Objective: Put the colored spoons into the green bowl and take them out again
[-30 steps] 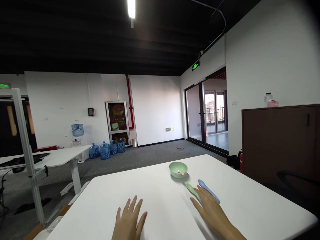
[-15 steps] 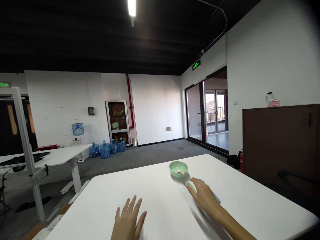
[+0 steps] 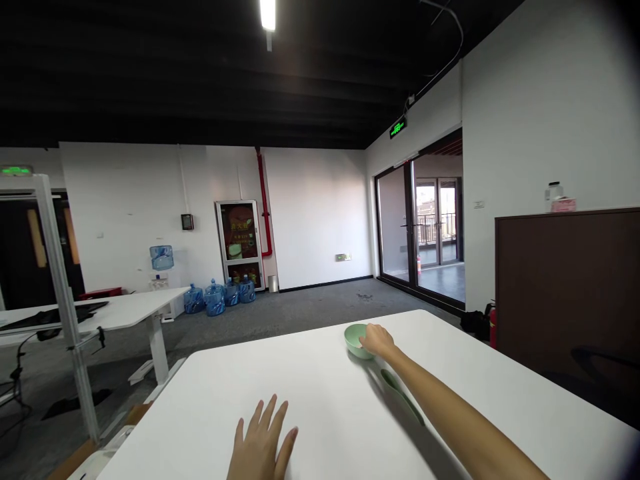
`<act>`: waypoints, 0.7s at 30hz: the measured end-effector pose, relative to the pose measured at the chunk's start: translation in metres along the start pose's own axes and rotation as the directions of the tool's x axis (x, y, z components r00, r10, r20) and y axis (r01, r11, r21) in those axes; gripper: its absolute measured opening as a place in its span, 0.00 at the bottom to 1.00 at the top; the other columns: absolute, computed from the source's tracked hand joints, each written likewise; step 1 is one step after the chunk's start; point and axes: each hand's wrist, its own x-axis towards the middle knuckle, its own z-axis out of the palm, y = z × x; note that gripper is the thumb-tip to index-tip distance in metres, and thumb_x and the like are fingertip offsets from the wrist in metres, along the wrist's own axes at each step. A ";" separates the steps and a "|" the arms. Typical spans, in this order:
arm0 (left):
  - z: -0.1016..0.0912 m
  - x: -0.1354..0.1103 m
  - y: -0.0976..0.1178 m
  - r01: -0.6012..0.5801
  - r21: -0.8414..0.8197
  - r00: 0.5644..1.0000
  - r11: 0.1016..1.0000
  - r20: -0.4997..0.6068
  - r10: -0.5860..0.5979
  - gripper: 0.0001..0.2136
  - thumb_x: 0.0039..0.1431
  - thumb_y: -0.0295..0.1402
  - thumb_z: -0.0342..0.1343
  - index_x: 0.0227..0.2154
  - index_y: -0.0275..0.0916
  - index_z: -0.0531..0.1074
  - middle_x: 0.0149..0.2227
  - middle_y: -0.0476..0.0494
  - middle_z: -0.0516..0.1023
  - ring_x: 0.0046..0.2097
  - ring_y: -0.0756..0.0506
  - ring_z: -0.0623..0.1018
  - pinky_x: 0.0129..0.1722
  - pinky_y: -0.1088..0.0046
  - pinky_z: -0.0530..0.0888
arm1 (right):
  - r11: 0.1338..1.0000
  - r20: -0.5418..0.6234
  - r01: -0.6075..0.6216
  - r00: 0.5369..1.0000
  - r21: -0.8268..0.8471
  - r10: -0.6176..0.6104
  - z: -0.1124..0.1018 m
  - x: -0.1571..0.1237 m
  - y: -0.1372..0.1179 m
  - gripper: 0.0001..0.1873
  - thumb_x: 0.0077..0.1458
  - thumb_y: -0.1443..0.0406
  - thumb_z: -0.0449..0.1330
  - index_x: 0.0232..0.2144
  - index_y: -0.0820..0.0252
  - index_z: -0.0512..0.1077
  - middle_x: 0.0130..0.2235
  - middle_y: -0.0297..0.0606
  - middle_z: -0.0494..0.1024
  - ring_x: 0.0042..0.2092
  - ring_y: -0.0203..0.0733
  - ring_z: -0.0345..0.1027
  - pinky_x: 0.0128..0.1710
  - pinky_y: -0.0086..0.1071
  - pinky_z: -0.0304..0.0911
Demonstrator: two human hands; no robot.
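Right-hand fingers (image 3: 367,339) are held together and lie over the rim of a pale green bowl (image 3: 354,340). Contact with the rim is confirmed; whether they are clamped on it cannot be determined from this view. The right hand (image 3: 379,341) sits at the bowl's right side, with the arm extended forward across the white surface (image 3: 310,400). The bowl stands upright on the far part of that surface, not far from its far edge.

A green spoon (image 3: 400,395) lies flat on the surface just below the right forearm, near the bowl.

Left-hand fingers (image 3: 267,417) are spread apart. The left hand (image 3: 261,437) is at the near edge of the surface, well apart from the bowl, and holds nothing.

Beyond the surface on the right stand a dark brown cabinet (image 3: 567,293) and a red fire extinguisher (image 3: 493,327), with glass doors (image 3: 417,223) further back. Blue water jugs (image 3: 215,300) stand on the carpeted floor by the far wall, near a water dispenser (image 3: 161,263). A second white surface (image 3: 120,313) stands at the left, behind a metal frame post (image 3: 63,300).
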 end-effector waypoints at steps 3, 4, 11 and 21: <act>0.002 0.001 -0.003 0.001 -0.002 1.000 1.000 0.010 -0.001 0.25 0.71 0.43 0.43 0.67 0.51 0.66 0.71 0.42 0.67 0.72 0.32 0.64 0.67 0.38 0.65 | 0.999 0.056 -0.053 0.997 0.008 0.052 0.011 0.013 -0.001 0.19 0.57 0.64 0.64 0.49 0.65 0.79 0.53 0.57 0.81 0.55 0.57 0.77 0.46 0.37 0.68; 0.002 0.001 -0.004 0.002 0.001 1.000 1.000 0.011 -0.002 0.25 0.71 0.43 0.42 0.67 0.50 0.66 0.71 0.42 0.67 0.72 0.32 0.64 0.67 0.38 0.65 | 0.998 0.070 -0.067 0.995 0.010 0.066 0.014 0.016 0.000 0.20 0.56 0.64 0.65 0.50 0.65 0.79 0.54 0.58 0.81 0.56 0.57 0.77 0.46 0.37 0.69; 0.001 0.001 -0.009 0.010 -0.006 1.000 1.000 0.014 -0.010 0.25 0.70 0.43 0.43 0.67 0.51 0.67 0.71 0.44 0.67 0.72 0.33 0.64 0.68 0.39 0.64 | 0.995 0.102 -0.100 0.990 0.023 0.098 0.022 0.019 0.000 0.23 0.56 0.61 0.66 0.53 0.64 0.77 0.57 0.56 0.79 0.57 0.57 0.76 0.47 0.37 0.69; -0.001 0.000 -0.002 0.011 -0.002 1.000 1.000 0.019 -0.011 0.25 0.70 0.42 0.44 0.66 0.50 0.67 0.71 0.42 0.68 0.72 0.32 0.64 0.67 0.38 0.65 | 0.999 -0.037 -0.012 0.999 0.049 0.014 -0.007 -0.017 0.012 0.22 0.68 0.53 0.52 0.42 0.61 0.79 0.47 0.52 0.83 0.48 0.52 0.78 0.39 0.35 0.62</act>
